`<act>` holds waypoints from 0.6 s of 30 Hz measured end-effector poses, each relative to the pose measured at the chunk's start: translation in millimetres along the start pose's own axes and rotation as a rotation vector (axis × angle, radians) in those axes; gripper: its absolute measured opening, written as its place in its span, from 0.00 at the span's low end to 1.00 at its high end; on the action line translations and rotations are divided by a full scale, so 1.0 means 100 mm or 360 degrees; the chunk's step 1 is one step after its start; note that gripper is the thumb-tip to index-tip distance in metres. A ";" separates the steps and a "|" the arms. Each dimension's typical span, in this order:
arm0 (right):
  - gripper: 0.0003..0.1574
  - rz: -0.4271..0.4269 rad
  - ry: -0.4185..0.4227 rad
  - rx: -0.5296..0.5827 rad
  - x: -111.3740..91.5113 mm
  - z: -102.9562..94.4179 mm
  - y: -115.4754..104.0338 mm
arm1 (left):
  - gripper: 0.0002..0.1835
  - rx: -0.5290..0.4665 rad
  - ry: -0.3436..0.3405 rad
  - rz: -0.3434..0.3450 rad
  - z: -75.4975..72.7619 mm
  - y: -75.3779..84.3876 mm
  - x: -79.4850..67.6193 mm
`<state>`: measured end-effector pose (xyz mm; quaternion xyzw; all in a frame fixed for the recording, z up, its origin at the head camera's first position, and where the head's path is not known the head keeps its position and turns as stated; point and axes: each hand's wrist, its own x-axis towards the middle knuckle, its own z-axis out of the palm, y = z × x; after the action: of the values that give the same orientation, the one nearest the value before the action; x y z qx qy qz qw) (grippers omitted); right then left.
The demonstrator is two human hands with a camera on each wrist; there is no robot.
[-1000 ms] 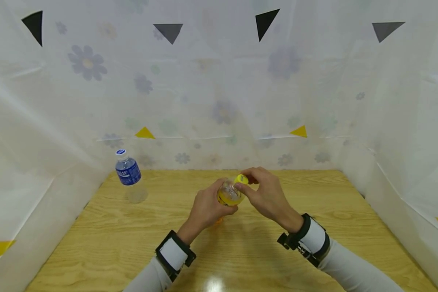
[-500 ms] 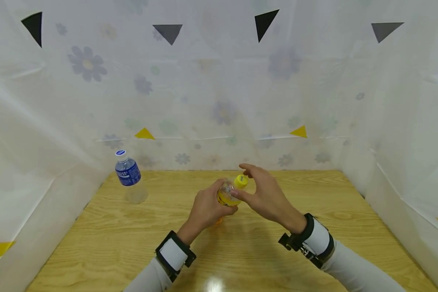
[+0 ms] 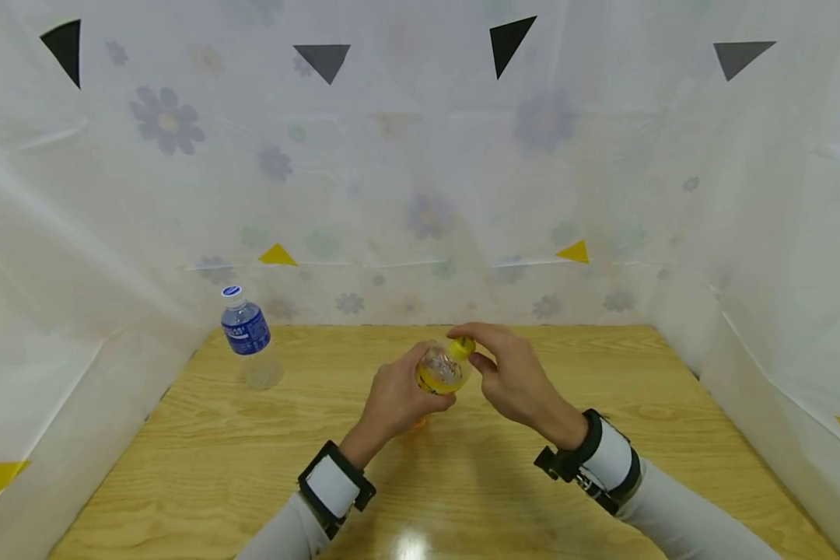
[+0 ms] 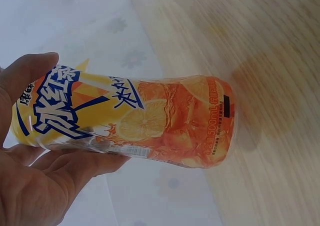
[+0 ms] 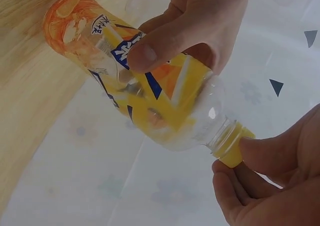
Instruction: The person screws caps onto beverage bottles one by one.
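Note:
My left hand (image 3: 400, 395) grips a clear plastic drink bottle (image 5: 162, 93) around its upper body. The bottle has a yellow and orange label with blue lettering and a lemon picture, which shows in the left wrist view (image 4: 165, 118). It leans toward the right; whether its base touches the wooden table (image 3: 252, 467) I cannot tell. A yellow cap (image 5: 233, 147) sits on its neck. The thumb and fingers of my right hand (image 3: 516, 376) pinch this cap from its sides. In the right wrist view the left thumb (image 5: 145, 56) lies across the label.
Toward the left rear of the table stands a clear bottle (image 3: 246, 333) with a blue label and a white cap. White flowered sheeting (image 3: 420, 155) hangs behind the table and along both sides, with black, grey and yellow triangles on it.
Half a second ago my right fingers were spread away from the cap; now they have come back round it. My left hand and the bottle have hardly moved.

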<state>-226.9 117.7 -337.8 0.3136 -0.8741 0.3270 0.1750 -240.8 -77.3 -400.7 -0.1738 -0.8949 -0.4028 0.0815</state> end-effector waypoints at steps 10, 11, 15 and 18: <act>0.22 0.0023 0.0024 -0.0024 -0.02 0.02 0.02 | 0.39 -0.0029 -0.0020 -0.0023 0.03 0.00 -0.02; 0.21 0.0026 0.0030 -0.0025 -0.03 0.03 0.02 | 0.39 -0.0028 -0.0020 -0.0022 0.03 0.00 -0.02; 0.20 0.0023 0.0064 -0.0028 -0.02 0.03 0.02 | 0.39 -0.0023 -0.0010 -0.0006 0.02 0.01 -0.02; 0.19 0.0015 0.0083 -0.0035 0.00 0.04 0.02 | 0.38 -0.0013 0.0004 0.0000 0.00 0.01 -0.01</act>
<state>-228.8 116.6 -341.5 0.2989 -0.8743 0.3263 0.1996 -239.7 -76.3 -400.3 -0.1734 -0.8932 -0.4067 0.0820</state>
